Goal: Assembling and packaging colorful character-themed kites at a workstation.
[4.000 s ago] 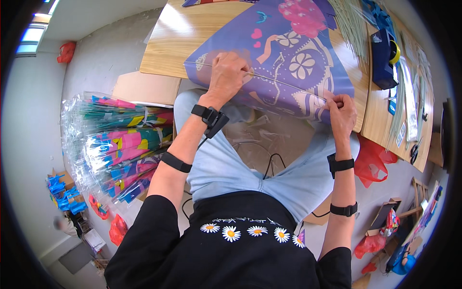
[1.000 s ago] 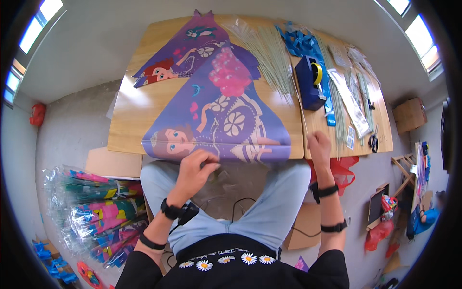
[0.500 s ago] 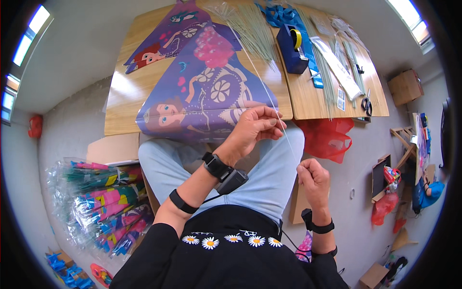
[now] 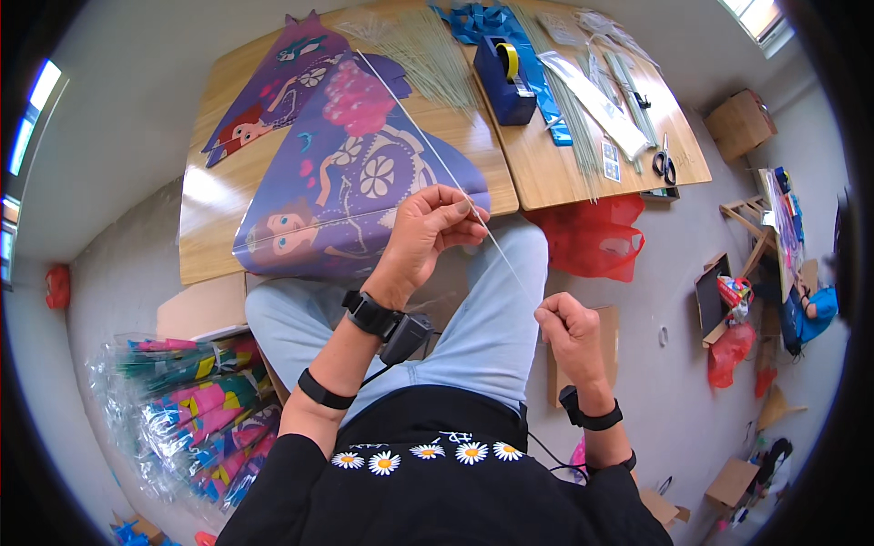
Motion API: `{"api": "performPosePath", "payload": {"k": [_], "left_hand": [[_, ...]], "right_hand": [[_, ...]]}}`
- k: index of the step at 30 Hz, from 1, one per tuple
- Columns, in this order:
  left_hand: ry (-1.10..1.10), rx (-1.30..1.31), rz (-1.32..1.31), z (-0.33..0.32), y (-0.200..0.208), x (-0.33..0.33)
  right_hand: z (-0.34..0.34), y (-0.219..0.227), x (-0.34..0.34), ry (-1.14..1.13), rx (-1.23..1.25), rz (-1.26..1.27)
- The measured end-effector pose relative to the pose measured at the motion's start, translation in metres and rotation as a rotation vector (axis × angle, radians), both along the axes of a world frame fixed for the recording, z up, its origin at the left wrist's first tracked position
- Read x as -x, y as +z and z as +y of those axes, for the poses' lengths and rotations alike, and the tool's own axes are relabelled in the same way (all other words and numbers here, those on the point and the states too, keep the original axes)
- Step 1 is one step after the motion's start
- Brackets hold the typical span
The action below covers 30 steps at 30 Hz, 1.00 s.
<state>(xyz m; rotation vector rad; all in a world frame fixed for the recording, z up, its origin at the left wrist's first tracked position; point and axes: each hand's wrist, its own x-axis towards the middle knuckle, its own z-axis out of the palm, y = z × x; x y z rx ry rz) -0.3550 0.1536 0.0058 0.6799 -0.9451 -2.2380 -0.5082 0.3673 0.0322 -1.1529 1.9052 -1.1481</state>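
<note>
A thin pale rod [image 4: 421, 135] slants from over the table down toward my lap. My left hand [image 4: 426, 232] pinches it partway along between thumb and fingers, just past the table's front edge. Lower and to the right, my right hand [image 4: 574, 337] is closed at the rod's near end, thumb against the curled forefinger. Beneath the rod's far part lies a large purple kite sheet [image 4: 364, 196], printed with a cartoon princess, its near edge by my left wrist. A second printed purple sheet [image 4: 273, 91] lies behind it, partly covered.
On the table's right part stand a blue tape dispenser [image 4: 505, 86], bundled thin rods [image 4: 428, 59], a long white packet [image 4: 596, 105] and black scissors [image 4: 665, 166]. A red plastic bag [image 4: 592, 238] hangs below. Wrapped colourful bundles [image 4: 196, 409] fill the lower left.
The view has swung, so the table and sheets sit farther left in the picture. Both hands keep their grip on the rod, with little change in their pose.
</note>
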Motion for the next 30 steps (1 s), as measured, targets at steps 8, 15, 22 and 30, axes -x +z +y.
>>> {"api": "performPosePath", "payload": {"k": [8,15,22,30], "left_hand": [[-0.033,-0.007,0.041,-0.003,0.002,0.001],[-0.020,-0.031,0.008,-0.005,-0.002,0.000],[0.095,-0.062,0.019,-0.016,-0.008,-0.005],[0.045,-0.179,0.103,-0.023,-0.014,-0.011]], "right_hand": [[0.004,-0.005,0.002,-0.050,-0.022,0.015],[0.001,-0.002,0.000,-0.042,-0.022,0.001],[0.008,-0.007,0.001,-0.034,-0.056,0.001],[0.012,-0.011,-0.001,-0.016,-0.109,-0.008]]}}
